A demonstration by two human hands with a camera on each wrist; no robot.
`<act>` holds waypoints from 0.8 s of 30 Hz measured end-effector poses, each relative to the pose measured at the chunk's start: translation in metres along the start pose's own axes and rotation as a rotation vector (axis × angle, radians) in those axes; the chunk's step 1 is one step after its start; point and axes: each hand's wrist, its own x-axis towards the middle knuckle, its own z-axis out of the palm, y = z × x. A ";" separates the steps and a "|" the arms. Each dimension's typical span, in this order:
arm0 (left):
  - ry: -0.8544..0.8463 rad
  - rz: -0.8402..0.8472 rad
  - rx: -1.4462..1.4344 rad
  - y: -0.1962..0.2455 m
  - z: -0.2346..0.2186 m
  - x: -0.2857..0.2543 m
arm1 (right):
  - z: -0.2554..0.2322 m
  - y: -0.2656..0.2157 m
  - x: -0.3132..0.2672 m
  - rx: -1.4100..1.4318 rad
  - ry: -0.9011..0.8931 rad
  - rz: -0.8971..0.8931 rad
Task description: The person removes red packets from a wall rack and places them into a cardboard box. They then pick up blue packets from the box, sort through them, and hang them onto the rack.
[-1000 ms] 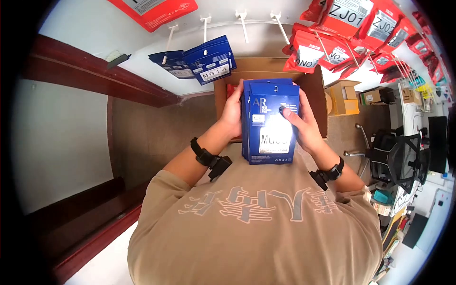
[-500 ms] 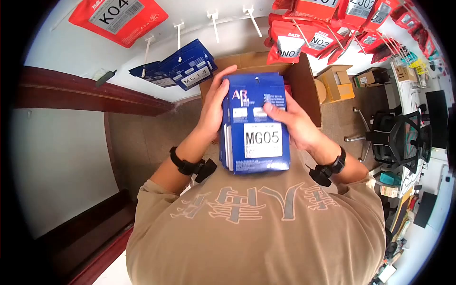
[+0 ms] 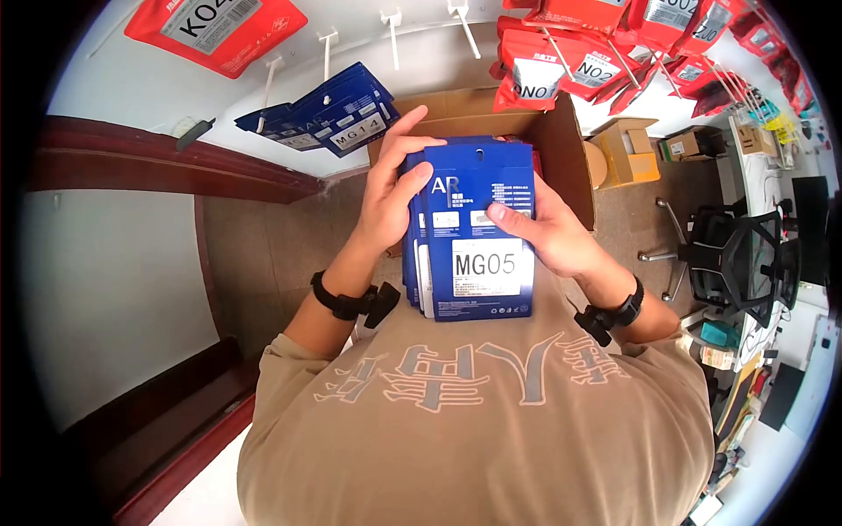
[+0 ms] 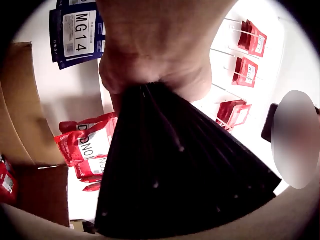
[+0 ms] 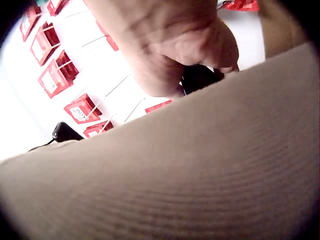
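Observation:
A stack of flat blue packets (image 3: 467,305), the front one labelled MG05, is held upright before the chest. My right hand (image 3: 566,237) grips its right side, thumb lying across the front face and the other fingers hidden behind. At the upper left edge, my left hand (image 3: 386,206) holds the stack between thumb and fingers, with one finger raised clear. In the left wrist view the packets (image 4: 165,165) look dark and fan out below the left hand (image 4: 155,55). Only a dark sliver of the packets (image 5: 197,80) shows under the right hand (image 5: 175,45) in the right wrist view.
An open cardboard box (image 3: 561,140) stands behind the stack. More blue packets, labelled MG14 (image 3: 355,127), hang on a wall hook at left. Bare white hooks (image 3: 392,39) and red packets (image 3: 526,79) line the wall. A black office chair (image 3: 728,254) is at right.
The front packet has turned upright and its MG05 label is now readable. My left hand has shifted up along the left edge, its fingers spreading and thumb coming onto the edge.

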 end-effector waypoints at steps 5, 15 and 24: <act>0.000 -0.028 -0.194 -0.007 0.007 0.000 | -0.014 0.004 -0.006 0.186 0.167 0.120; 0.052 -0.065 -0.237 0.000 0.004 0.004 | -0.078 -0.033 -0.028 0.281 0.565 -0.241; 0.068 -0.138 -0.276 0.006 0.012 0.010 | -0.047 -0.029 -0.026 0.211 0.428 -0.148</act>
